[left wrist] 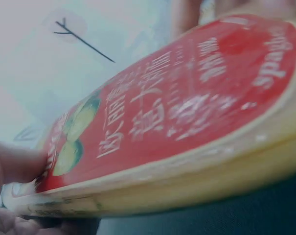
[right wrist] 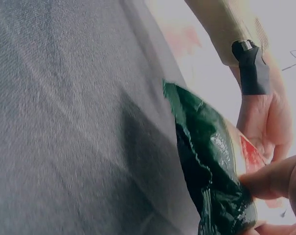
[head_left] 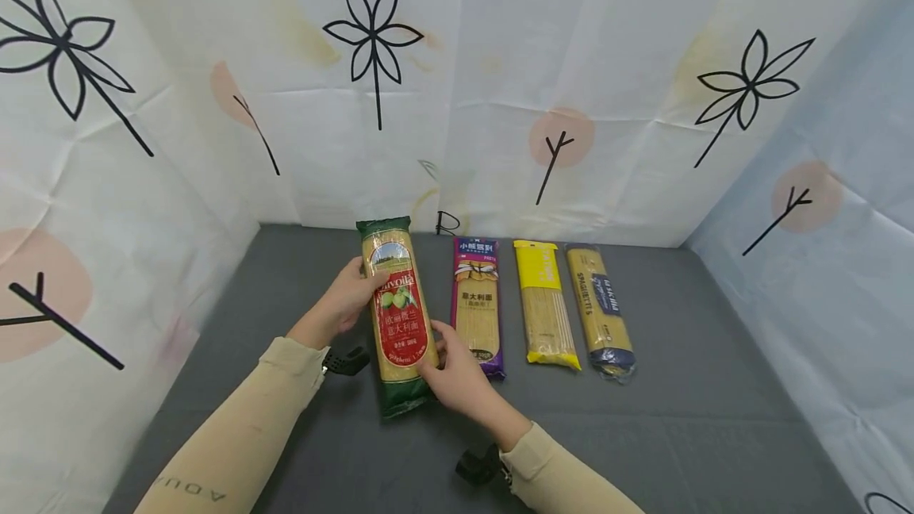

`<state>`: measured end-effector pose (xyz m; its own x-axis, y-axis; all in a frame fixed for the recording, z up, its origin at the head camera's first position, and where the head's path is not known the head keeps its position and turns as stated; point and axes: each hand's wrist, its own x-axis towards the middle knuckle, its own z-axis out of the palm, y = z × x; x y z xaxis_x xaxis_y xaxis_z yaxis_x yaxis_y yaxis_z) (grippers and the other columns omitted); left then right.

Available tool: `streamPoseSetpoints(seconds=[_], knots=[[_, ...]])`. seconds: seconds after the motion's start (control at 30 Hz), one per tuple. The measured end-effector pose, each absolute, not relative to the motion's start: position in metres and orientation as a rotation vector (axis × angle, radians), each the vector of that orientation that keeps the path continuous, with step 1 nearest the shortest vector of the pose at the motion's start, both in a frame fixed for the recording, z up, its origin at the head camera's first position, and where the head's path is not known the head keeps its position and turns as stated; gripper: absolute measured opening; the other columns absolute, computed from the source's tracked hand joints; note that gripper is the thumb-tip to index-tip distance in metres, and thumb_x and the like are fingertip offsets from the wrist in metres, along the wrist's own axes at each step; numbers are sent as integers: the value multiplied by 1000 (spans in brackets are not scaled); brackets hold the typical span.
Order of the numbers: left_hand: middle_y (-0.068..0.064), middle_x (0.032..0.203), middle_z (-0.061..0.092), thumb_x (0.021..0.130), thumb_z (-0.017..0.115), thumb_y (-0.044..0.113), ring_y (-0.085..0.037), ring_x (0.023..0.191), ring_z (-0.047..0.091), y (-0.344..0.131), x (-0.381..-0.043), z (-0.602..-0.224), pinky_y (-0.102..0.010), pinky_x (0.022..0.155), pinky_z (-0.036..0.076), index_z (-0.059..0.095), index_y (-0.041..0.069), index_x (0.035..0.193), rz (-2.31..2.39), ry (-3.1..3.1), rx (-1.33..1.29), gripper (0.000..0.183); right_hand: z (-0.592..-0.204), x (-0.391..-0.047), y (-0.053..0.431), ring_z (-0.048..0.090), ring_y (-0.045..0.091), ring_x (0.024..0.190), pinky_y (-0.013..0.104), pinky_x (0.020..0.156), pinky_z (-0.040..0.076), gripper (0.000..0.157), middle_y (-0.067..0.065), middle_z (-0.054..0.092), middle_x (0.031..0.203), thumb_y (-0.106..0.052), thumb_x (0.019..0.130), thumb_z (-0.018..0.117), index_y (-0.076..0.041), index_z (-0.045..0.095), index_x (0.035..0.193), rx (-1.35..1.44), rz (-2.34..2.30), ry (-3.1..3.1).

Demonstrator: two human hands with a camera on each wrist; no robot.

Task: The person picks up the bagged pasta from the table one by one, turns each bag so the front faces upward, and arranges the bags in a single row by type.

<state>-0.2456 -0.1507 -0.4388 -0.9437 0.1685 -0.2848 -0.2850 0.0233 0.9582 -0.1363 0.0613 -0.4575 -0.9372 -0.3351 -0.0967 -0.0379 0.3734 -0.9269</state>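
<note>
A long spaghetti packet (head_left: 401, 316) with green ends and a red label is held up between both hands, its top leaning slightly left in the head view. My left hand (head_left: 348, 292) grips its left edge near the top, thumb across the label. At the lower right edge my right hand (head_left: 457, 367) pinches it, thumb on the front. The left wrist view shows the red label (left wrist: 187, 98) close up, with the left thumb on it. In the right wrist view the packet's green end (right wrist: 206, 161) hangs above the grey cloth, casting a shadow.
To the right lie three more pasta packets in a row: a purple one (head_left: 477, 308), a yellow one (head_left: 546, 304) and a blue-ended one (head_left: 601, 312). The grey table cloth (head_left: 678, 450) meets a white patterned curtain (head_left: 485, 38) behind and at both sides.
</note>
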Motion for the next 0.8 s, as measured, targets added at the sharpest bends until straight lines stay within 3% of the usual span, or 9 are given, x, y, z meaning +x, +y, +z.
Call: streamPoseSetpoints(seconds=[0.27,0.4,0.53,0.67,0.73,0.8], knots=[[-18,124,53,100,55,20,-26,99,62,-152,-240,-455,-40,79,53,24,6,144,1808,2092,37,56,-459,-140,46,58,14,75,31,60,49,67,4,57,97,-14,93,64,-3,28,149,-258,-1552,2420],[-18,123,55,99,58,21,-25,95,63,-150,-240,-461,-39,75,54,28,6,144,1770,2145,20,56,-462,-145,36,61,11,81,30,63,50,67,9,60,111,-15,94,62,-2,27,149,-217,-1525,2429],[-18,135,50,99,58,23,-30,109,58,-150,-242,-467,-44,84,51,25,6,148,1726,2158,5,62,-464,-152,29,61,15,85,34,66,51,68,17,57,123,-18,95,62,0,25,149,-159,-1444,2490],[-19,148,37,100,56,24,-35,130,41,-151,-241,-472,-54,98,42,20,7,152,1648,2218,8,66,-465,-157,29,57,23,94,40,75,49,69,20,50,129,-17,94,62,3,26,149,-165,-1356,2555],[-21,148,35,99,57,22,-37,131,39,-152,-238,-473,-55,98,41,16,6,153,1592,2258,17,69,-464,-159,31,53,24,97,40,76,48,69,21,46,130,-15,93,63,4,26,148,-198,-1337,2565],[-24,144,37,98,59,18,-38,125,47,-152,-233,-475,-53,93,45,14,5,153,1513,2303,36,72,-464,-161,33,51,24,96,40,76,47,69,21,44,128,-13,92,64,4,28,148,-242,-1330,2558]])
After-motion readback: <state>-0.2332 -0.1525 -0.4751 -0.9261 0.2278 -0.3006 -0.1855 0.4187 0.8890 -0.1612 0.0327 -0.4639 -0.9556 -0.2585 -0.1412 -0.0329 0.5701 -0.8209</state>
